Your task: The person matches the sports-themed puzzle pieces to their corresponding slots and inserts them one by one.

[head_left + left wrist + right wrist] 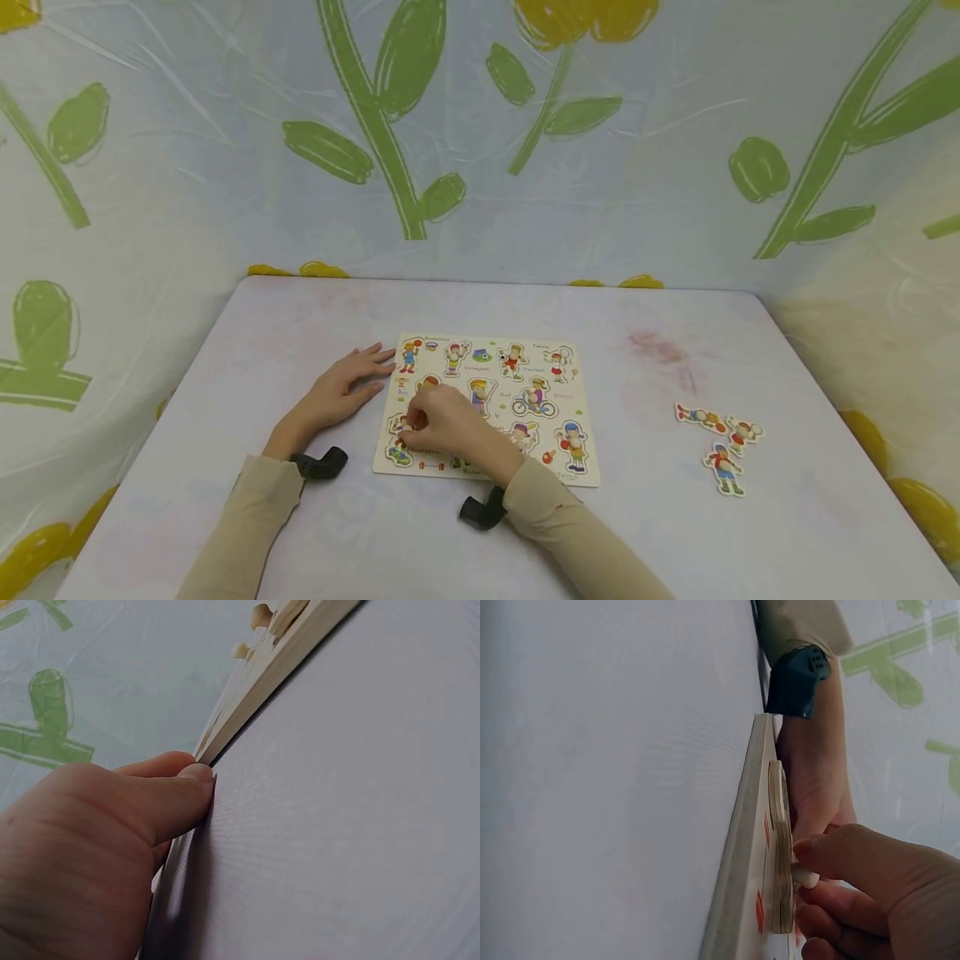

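A wooden peg puzzle board with cartoon sports figures lies on the table. At its lower left, my right hand bends over a figure piece. In the right wrist view, thumb and fingers pinch the small wooden knob of that piece, whose edge stands above the board's face. My left hand lies palm down on the table with fingers stretched out, fingertips right at the board's left edge. In the left wrist view its thumb is on the tabletop beside the board's edge.
Right of the board lie three loose figure pieces: one on its side, one with a racket and one in blue shorts. Black wrist mounts sit on both wrists. A flower-patterned curtain surrounds the table.
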The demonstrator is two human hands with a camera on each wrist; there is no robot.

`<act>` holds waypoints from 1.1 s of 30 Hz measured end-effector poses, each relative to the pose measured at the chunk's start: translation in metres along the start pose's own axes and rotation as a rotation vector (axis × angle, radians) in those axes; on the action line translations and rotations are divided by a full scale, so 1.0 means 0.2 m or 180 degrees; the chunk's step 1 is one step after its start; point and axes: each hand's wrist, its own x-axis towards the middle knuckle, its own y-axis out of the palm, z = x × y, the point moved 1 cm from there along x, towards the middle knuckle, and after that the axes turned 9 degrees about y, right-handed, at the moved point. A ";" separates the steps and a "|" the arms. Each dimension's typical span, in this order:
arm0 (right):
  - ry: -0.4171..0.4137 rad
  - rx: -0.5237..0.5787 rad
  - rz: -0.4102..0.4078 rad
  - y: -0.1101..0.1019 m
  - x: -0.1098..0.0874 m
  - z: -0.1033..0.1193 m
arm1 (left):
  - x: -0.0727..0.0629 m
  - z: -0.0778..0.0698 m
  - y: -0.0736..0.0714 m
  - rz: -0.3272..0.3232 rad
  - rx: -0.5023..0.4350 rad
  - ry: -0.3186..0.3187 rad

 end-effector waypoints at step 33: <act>-0.0138 0.0002 0.0190 -0.01 0.01 0.02 | 0.00 0.00 0.00 -0.0050 -0.0004 0.0028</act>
